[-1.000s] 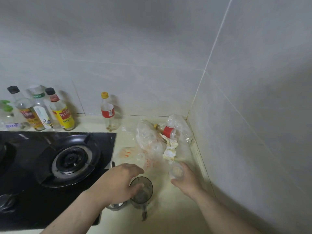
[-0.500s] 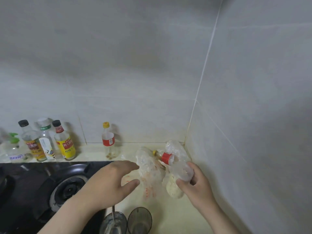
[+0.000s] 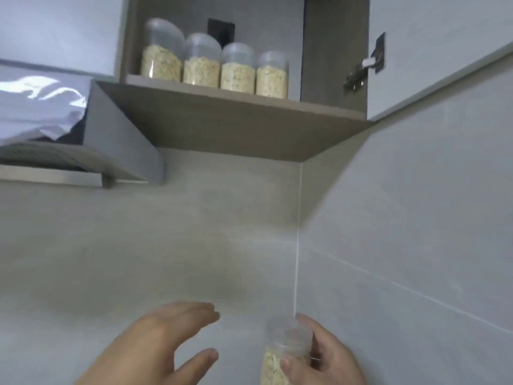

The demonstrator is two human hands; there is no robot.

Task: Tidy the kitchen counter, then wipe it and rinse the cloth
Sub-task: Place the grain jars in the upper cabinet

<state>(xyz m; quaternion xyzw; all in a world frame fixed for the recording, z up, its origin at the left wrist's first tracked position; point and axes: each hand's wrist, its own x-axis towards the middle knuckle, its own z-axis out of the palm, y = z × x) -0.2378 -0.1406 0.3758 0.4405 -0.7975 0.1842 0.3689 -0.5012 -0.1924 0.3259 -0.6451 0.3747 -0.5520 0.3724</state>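
Clear jar, one, low in view just left of the wall corner, raised in front of the tiled back wall. Gripped by right hand: thumb across the front, fingers curled round the far side. Lower part filled with pale oat-like flakes, upper part clear, lid blurred.

Left hand, one, empty. Fingers spread and loosely extended, thumb out below. Well apart from the held jar, not touching it.

Matching jars on the cabinet shelf: four, counted left to right. Upright, side by side in a row, neighbours touching or nearly so. Each with a clear domed top, each packed with the same pale flakes to roughly half height. Set close to the shelf's front edge.

Open room: narrow strip of bare shelf between the fourth jar and the cabinet's right side panel. Dark square patch on the cabinet back above the middle jars.

Cabinet door swung wide to the right, one metal hinge showing on its inner face. Range hood, one, left of the cabinet and hanging lower than its underside, with wrinkled clear film across its upper face. Side wall meeting the back wall at one vertical grout line.
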